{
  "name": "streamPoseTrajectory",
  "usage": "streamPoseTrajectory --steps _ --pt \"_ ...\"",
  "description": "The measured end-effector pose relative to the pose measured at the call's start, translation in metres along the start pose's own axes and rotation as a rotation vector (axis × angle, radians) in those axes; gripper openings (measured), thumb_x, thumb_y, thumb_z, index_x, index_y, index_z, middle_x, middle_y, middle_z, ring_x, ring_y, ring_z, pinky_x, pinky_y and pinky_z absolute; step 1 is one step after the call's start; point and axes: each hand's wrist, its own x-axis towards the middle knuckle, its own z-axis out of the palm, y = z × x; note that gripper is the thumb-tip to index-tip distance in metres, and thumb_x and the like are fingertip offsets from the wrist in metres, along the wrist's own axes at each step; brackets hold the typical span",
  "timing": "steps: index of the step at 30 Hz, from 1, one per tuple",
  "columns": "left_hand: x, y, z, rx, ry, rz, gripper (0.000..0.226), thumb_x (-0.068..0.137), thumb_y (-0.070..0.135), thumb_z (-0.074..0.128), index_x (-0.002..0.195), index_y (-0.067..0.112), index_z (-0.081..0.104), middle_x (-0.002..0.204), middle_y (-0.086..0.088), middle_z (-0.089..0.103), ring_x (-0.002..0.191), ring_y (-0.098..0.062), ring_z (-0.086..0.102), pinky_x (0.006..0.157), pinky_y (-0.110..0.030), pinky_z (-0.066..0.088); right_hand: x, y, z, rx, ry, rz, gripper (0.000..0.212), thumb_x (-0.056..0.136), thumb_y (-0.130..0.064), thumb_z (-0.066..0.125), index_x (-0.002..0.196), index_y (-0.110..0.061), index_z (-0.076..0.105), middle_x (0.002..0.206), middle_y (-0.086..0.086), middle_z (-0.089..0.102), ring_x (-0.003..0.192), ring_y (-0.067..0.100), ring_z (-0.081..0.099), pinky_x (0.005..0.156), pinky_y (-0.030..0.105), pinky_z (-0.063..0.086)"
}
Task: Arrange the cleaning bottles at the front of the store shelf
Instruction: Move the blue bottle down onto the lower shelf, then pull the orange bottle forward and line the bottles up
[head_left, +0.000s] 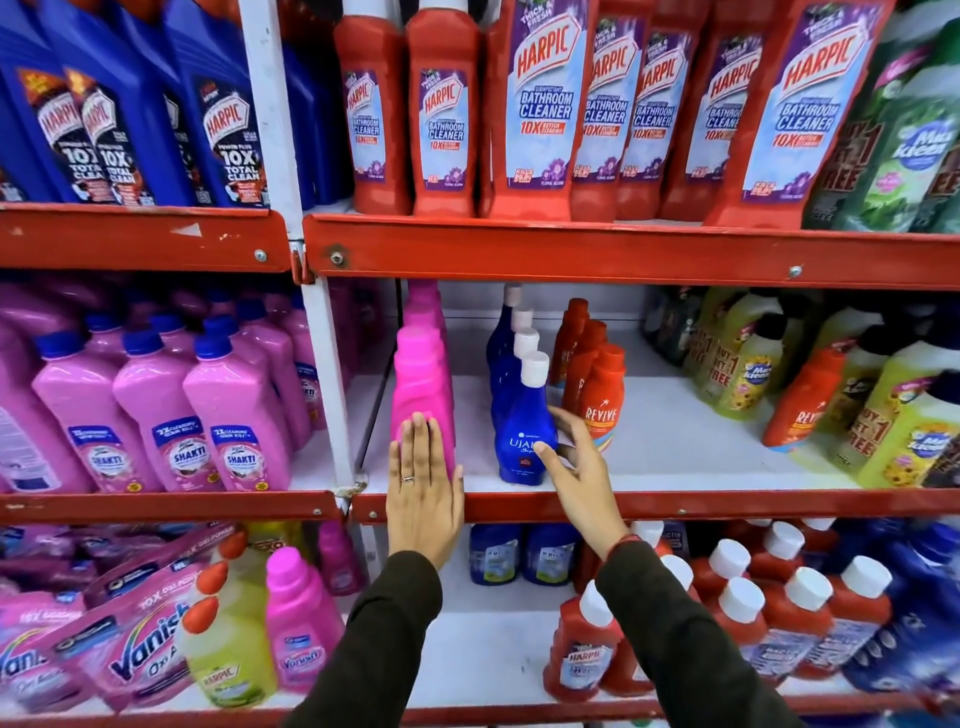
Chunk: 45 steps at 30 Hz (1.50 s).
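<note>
Two hands reached into the middle tier of a red-edged store shelf (623, 506). The left hand (423, 491) lay flat and spread, fingers straight and together, its palm pressed against the face of the front pink bottle (421, 384); a ring sat on one finger. That pink bottle stood upright at the shelf's front lip, with more pink bottles lined up behind it toward the back.

The right hand (576, 457) was loosely open, its thumb touching the lower label of the front blue Ujala bottle (524, 426) and its fingers curling behind the bottle's right side, between it and the red Revive bottle (600, 400). Whether the fingers actually gripped the blue bottle could not be told, since the bottle hid its far side. The blue bottle stood upright near the front edge, heading a row of white-capped blue bottles running back. The Revive bottle stood just beside it on the right, heading its own red row.

Bare white shelf lay to the right of these rows. Farther right, another red Revive bottle (802, 400) leaned among yellow-green bottles. Both forearms wore dark sleeves, and red Harpic bathroom cleaner bottles (540, 109) filled the tier above.
</note>
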Motion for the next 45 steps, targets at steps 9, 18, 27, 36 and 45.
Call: streamPoseTrajectory --steps 9,18,27,36,45 --pt "0.000 0.000 -0.001 0.018 0.006 0.016 0.079 0.101 0.030 0.032 0.160 0.004 -0.014 0.168 -0.011 -0.026 0.158 -0.023 -0.019 0.129 -0.040 -0.002 0.002 0.002 -0.001 -0.010 -0.020 -0.020 0.044 0.098 -0.014 0.063 0.135 -0.032 0.048 0.136 -0.005 0.057 0.123 0.005 0.056 0.081 0.010 0.053" --pt "-0.002 0.021 -0.010 0.032 -0.067 0.000 0.075 0.104 0.035 0.025 0.159 0.004 -0.015 0.165 -0.011 -0.034 0.156 -0.021 -0.025 0.127 -0.040 -0.001 -0.003 0.003 -0.006 0.027 0.002 -0.016 0.054 0.096 -0.020 0.066 0.143 -0.032 0.043 0.139 -0.015 0.053 0.123 -0.004 0.054 0.087 0.010 0.052" --pt "0.014 0.101 0.008 -0.057 -0.085 0.073 0.070 0.098 0.031 0.039 0.156 -0.003 0.019 0.168 -0.018 0.012 0.151 -0.033 0.020 0.126 -0.042 0.004 -0.005 0.001 -0.067 -0.075 0.135 -0.085 0.044 0.099 -0.013 0.060 0.138 -0.030 0.047 0.143 -0.004 0.051 0.127 0.000 0.051 0.101 0.015 0.047" --pt "0.010 0.111 0.033 -0.047 -0.055 0.051 0.076 0.103 0.032 0.030 0.160 0.005 -0.013 0.168 -0.012 -0.024 0.158 -0.024 -0.019 0.128 -0.043 0.000 0.017 0.003 -0.172 -0.375 0.542 -0.115 0.060 0.098 -0.017 0.061 0.151 -0.007 0.034 0.154 0.013 0.034 0.144 0.026 0.034 0.121 0.037 0.027" --pt "0.009 0.108 0.039 0.012 -0.027 0.088 0.076 0.101 0.031 0.029 0.161 0.006 -0.011 0.170 -0.011 -0.022 0.158 -0.023 -0.017 0.129 -0.042 -0.004 0.076 0.010 -0.268 -0.421 0.740 0.248 0.073 0.099 -0.029 0.060 0.152 0.009 0.027 0.160 0.028 0.029 0.150 0.039 0.026 0.124 0.042 0.019"
